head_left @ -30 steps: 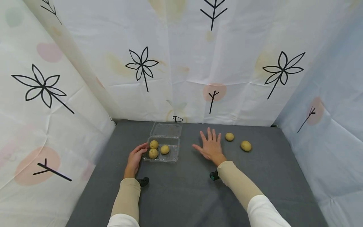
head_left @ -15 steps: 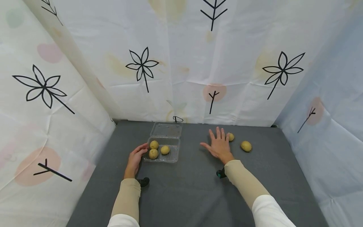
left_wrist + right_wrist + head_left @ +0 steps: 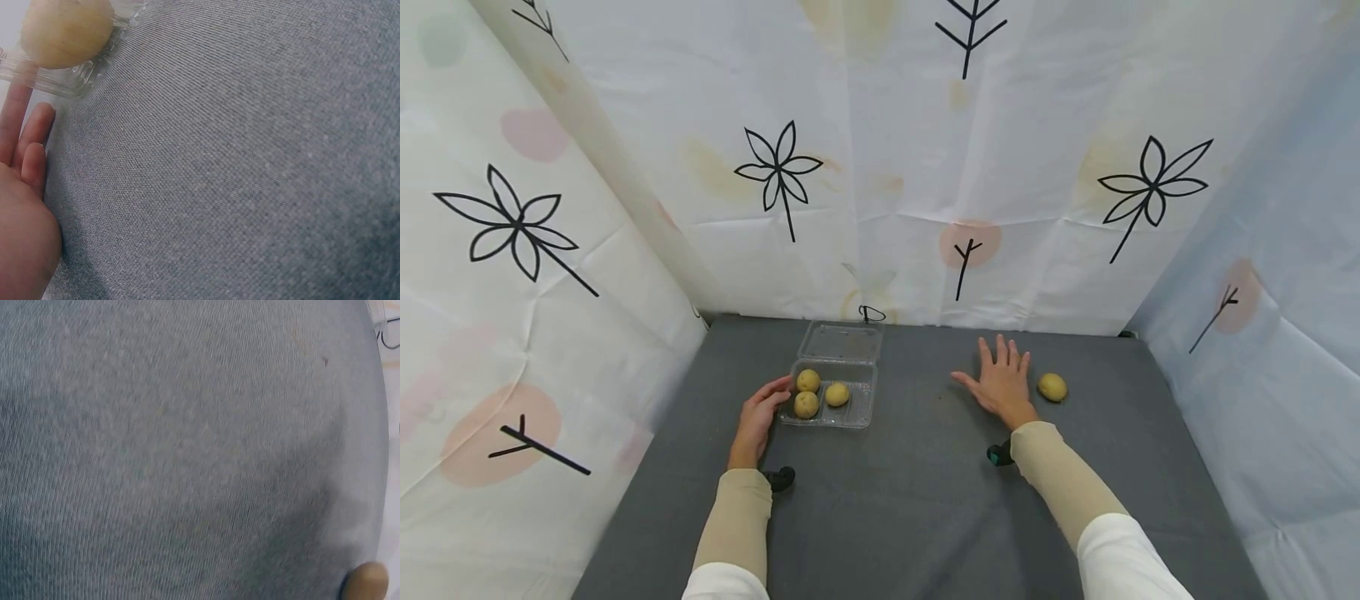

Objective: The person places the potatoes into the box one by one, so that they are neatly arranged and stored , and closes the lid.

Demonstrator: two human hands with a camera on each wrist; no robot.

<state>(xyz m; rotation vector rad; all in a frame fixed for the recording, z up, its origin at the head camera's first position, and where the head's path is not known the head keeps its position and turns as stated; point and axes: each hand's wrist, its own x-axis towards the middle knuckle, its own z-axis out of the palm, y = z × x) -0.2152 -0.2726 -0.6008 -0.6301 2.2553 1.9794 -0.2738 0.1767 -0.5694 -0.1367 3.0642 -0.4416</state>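
A clear plastic clamshell container stands with its lid raised toward the back of the table. Two potatoes lie in its left part and one potato in the middle. My left hand touches the container's left side; in the left wrist view a straight finger shows against the plastic wall, beside a potato. My right hand is spread flat above the table, fingers straight, covering a potato in the head view. A potato shows at the lower corner of the right wrist view.
One more potato lies just right of the right hand. The grey table ends at a patterned cloth behind, with more cloth at both sides. A thin black loop shows at the table's back edge.
My right hand has moved to the right, from left of the two loose potatoes to over the nearer one, which it now hides. The left hand and container have stayed put.
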